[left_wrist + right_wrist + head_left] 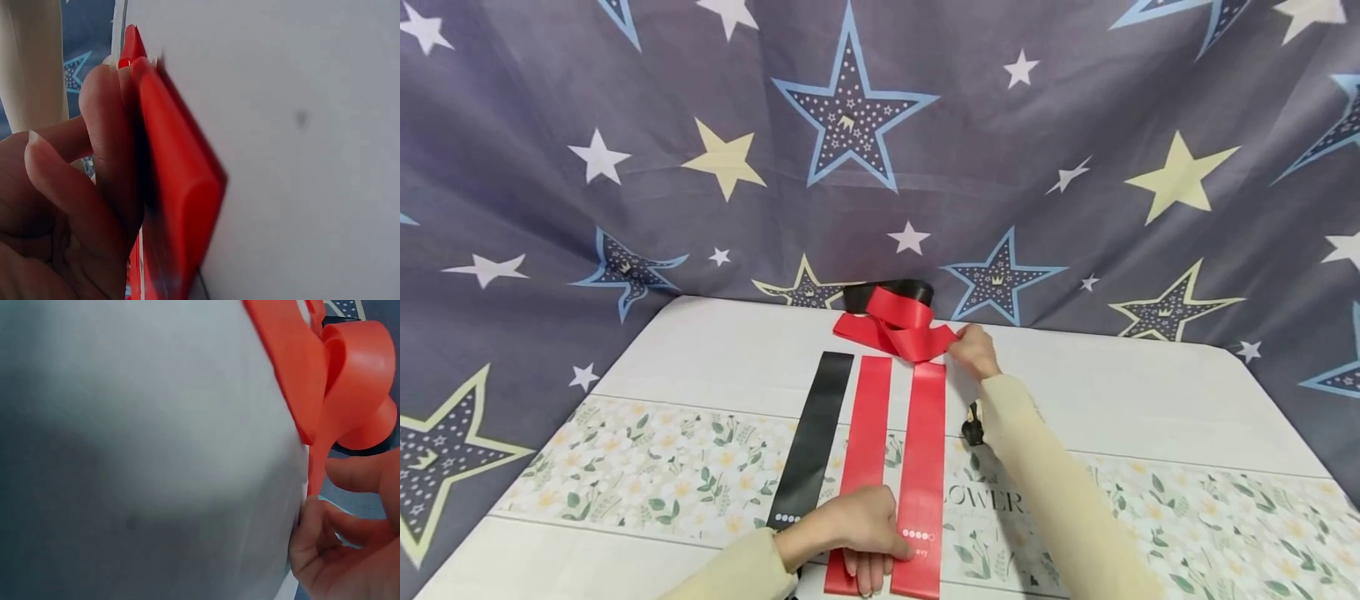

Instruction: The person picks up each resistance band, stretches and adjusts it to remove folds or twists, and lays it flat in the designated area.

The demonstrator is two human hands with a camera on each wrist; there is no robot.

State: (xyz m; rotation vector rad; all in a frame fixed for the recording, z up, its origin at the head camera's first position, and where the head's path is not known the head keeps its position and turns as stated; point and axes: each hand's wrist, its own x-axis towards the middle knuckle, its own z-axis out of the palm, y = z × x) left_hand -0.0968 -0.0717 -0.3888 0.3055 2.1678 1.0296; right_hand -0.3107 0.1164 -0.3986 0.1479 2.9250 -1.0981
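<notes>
Pinching the edge of a looped red band [902,312] with its fingertips: right hand [974,352], at the heap's 4 o'clock. Heap sits at the 12 o'clock side of the table [1112,400]; black loop [913,289] right behind it, also at 12.

Below, at 6 o'clock, 3 flat bands side by side: black band [816,425] at 9, middle red band [868,425], right-hand red band [923,442] at 3. Left hand [868,529] unclenched, lying over the near ends of the 2 red bands, 1 digit touching the right-hand red band by its white print.

Small dark object [972,429] at the right hand's 6 o'clock, partly behind the sleeve [1037,450]. Star-patterned cloth [1037,150] across 12 o'clock.
</notes>
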